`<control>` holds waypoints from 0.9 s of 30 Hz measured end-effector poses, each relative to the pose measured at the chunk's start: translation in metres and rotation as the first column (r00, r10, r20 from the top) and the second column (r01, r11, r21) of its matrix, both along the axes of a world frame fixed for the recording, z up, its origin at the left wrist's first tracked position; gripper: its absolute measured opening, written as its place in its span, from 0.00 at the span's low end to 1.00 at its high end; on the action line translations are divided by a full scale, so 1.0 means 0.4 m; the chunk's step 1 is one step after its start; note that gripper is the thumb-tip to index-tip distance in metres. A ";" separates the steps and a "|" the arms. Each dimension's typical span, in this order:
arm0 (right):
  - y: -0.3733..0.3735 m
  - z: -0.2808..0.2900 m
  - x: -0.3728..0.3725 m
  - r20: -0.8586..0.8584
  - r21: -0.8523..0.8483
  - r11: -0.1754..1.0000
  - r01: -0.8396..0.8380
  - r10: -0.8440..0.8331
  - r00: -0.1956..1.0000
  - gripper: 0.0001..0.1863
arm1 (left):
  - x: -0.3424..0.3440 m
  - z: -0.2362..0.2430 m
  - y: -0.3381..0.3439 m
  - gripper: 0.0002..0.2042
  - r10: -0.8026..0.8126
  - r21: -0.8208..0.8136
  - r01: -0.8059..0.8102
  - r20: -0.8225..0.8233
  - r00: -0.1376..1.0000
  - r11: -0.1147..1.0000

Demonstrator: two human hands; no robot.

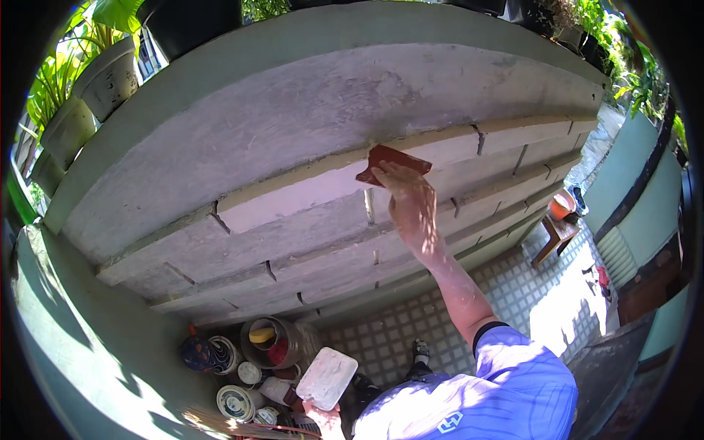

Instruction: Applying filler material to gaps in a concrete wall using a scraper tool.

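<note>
My right hand (407, 194) reaches up to the wall, its fingers gripping a flat red-brown plate (396, 157) with a straight upper edge and a notched left end. The plate lies against the pale raised band (301, 192) that runs across the grey wall (293, 110). Whether it is a spreader or a stiff sheet, I cannot tell. Low down, my left hand (323, 418) holds a shallow white rectangular tub (327, 378) by its near edge. Whitish smears mark the tub. The left fingers are partly hidden beneath it.
Beside my left hand stand a large grey bucket (308, 339) with a yellow item inside, and several smaller paint pails (238, 402). Potted plants (110, 77) line the wall's top. A wooden stool (557, 238) with an orange bowl (562, 205) stands on the tiled floor (495, 286) at right.
</note>
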State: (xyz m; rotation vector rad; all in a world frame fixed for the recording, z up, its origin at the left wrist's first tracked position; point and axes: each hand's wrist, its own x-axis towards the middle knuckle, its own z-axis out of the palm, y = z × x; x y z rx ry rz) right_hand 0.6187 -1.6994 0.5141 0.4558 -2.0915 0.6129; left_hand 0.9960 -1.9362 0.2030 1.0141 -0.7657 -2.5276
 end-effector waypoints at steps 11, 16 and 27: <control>-0.070 0.033 0.141 0.270 -0.058 0.713 -0.699 0.685 0.676 0.23 | -0.021 0.015 0.136 0.15 0.205 -0.063 -0.204 0.007 0.979 0.977; 0.025 -0.081 0.153 0.309 -0.425 0.387 -0.818 0.912 0.271 0.17 | -0.100 0.075 0.200 0.27 0.104 -0.145 -0.096 0.047 0.993 0.985; 0.140 -0.263 0.139 0.638 -0.444 0.713 -0.543 0.677 0.367 0.12 | -0.399 0.273 0.305 0.30 0.016 -0.367 -0.026 -0.031 0.999 0.930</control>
